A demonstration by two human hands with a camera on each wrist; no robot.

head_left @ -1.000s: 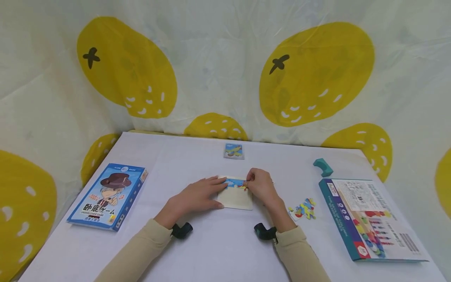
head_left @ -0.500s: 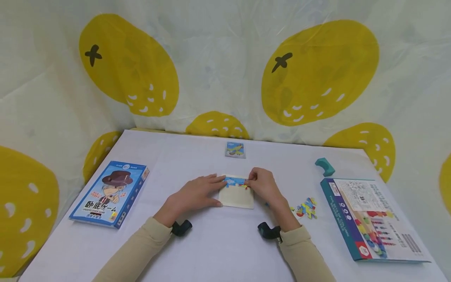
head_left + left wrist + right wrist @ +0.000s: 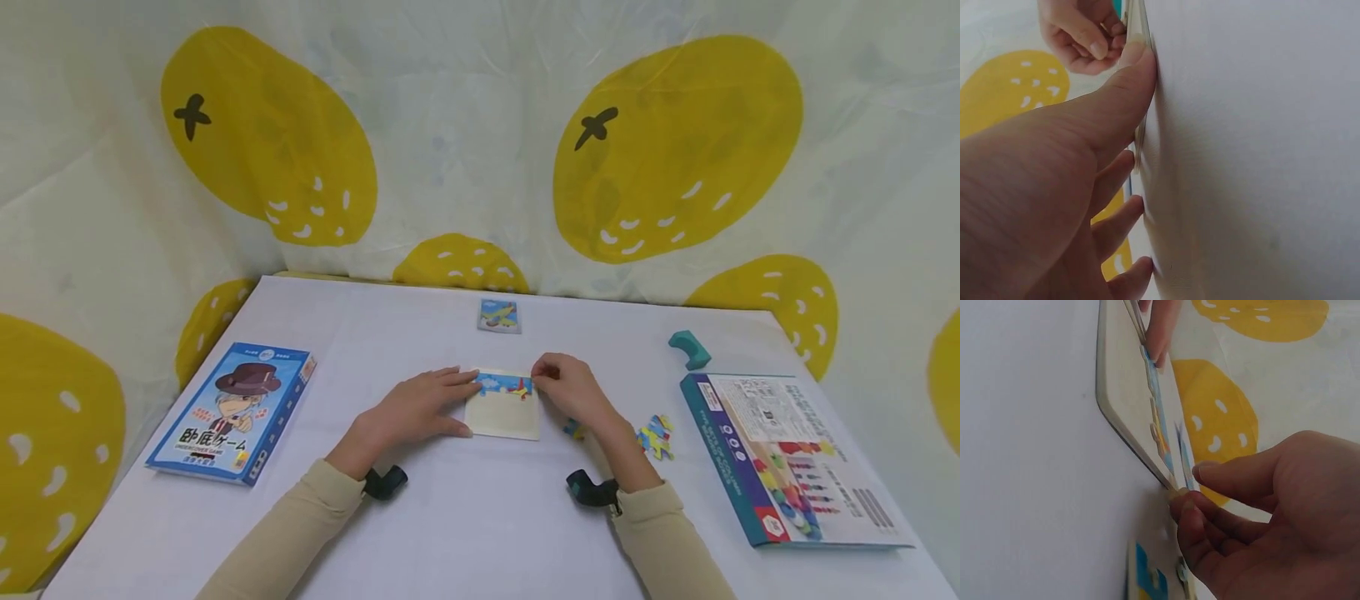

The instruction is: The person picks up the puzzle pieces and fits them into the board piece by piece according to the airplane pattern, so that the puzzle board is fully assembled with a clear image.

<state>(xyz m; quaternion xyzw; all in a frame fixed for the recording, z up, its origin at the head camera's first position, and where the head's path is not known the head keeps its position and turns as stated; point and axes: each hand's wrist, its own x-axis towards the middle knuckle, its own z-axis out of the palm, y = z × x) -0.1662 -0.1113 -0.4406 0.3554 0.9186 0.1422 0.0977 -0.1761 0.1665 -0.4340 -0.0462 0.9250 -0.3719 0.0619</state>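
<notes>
A pale square puzzle board [image 3: 502, 418] lies on the white table in front of me, with a strip of blue, red and yellow puzzle pieces [image 3: 491, 383] along its far side. My left hand [image 3: 420, 407] steadies the board's left side, fingers spread and thumb on the edge [image 3: 1137, 53]. At the far right corner is my right hand [image 3: 572, 387], its fingers bent loosely and fingertips right at the rim. The right wrist view has a gap between its thumb [image 3: 1207, 470] and index finger, with no piece visible there. Loose puzzle pieces [image 3: 656, 437] lie beside the right forearm, which partly hides them.
A small picture card [image 3: 499, 316] with an airplane lies beyond the board. On the left is a blue game box [image 3: 232, 412]; a larger box [image 3: 795, 458] stands at right, a teal arch-shaped block [image 3: 690, 350] behind it. Patterned cloth [image 3: 465, 183] hangs at the back.
My right hand has shifted rightward from the red and yellow piece to the board's corner, uncovering that end of the strip. The left hand keeps its place.
</notes>
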